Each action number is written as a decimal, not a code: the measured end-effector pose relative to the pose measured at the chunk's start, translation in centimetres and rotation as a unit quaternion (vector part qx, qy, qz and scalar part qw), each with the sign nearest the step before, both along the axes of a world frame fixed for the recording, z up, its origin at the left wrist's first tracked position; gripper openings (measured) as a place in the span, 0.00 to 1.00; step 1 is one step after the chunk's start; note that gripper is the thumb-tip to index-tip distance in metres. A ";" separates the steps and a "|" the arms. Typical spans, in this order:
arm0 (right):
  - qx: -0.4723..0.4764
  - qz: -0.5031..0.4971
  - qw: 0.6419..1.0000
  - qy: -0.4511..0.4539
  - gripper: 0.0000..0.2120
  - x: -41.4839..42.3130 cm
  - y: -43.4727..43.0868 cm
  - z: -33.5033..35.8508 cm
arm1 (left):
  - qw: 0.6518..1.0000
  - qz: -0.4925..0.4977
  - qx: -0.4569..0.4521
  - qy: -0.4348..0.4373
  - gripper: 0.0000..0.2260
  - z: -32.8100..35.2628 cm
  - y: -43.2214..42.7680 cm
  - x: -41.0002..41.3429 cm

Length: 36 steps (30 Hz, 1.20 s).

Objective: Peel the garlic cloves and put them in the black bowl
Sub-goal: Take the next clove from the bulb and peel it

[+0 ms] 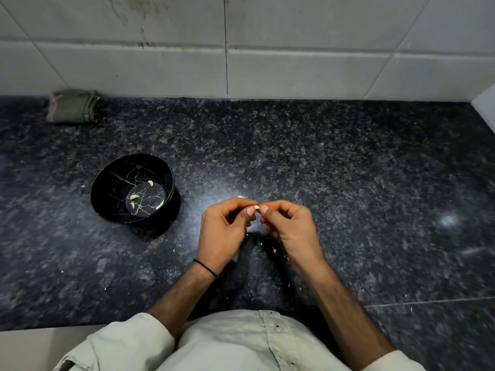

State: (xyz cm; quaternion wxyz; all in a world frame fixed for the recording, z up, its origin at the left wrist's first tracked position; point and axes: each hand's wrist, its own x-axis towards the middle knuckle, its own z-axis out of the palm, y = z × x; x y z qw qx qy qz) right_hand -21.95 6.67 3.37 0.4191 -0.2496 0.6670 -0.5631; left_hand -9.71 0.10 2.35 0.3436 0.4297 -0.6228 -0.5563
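Note:
A small pale garlic clove shows between my two thumbs, above the dark granite counter. My left hand and my right hand meet at their fingertips and both pinch the clove; most of it is hidden by the fingers. The black bowl, marbled with gold veins, stands to the left of my hands. Several peeled cloves lie on its bottom.
A folded green cloth lies at the back left against the white tiled wall. Small bits of garlic skin are scattered on the counter under and around my hands. The counter's front edge runs at lower left.

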 end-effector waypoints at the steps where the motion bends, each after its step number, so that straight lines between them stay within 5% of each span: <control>1: 0.001 0.005 1.000 0.001 0.06 0.0 0.0 0.0 | 1.000 -0.002 0.005 0.002 0.10 0.0 0.0 0.1; 13: 0.024 -0.035 0.998 -0.043 0.05 0.4 -0.2 0.2 | 0.999 -0.037 -0.020 -0.025 0.08 -0.1 0.1 -0.3; 20: 0.023 -0.049 0.995 -0.087 0.12 0.6 -0.5 0.2 | 0.987 -0.018 0.141 0.077 0.08 0.2 0.3 -0.8; 24: 0.003 -0.048 0.990 -0.135 0.08 0.8 -0.4 0.6 | 0.958 -0.033 0.244 0.146 0.07 -0.1 0.1 -0.6; 31: 0.008 -0.007 1.000 -0.016 0.05 1.0 0.0 -0.5 | 0.941 -0.012 0.303 0.151 0.07 -0.7 -0.2 -0.6; 36: -0.004 0.032 0.997 0.074 0.08 0.9 0.2 -0.4 | 0.969 -0.007 0.233 0.083 0.06 -1.2 -0.1 -0.7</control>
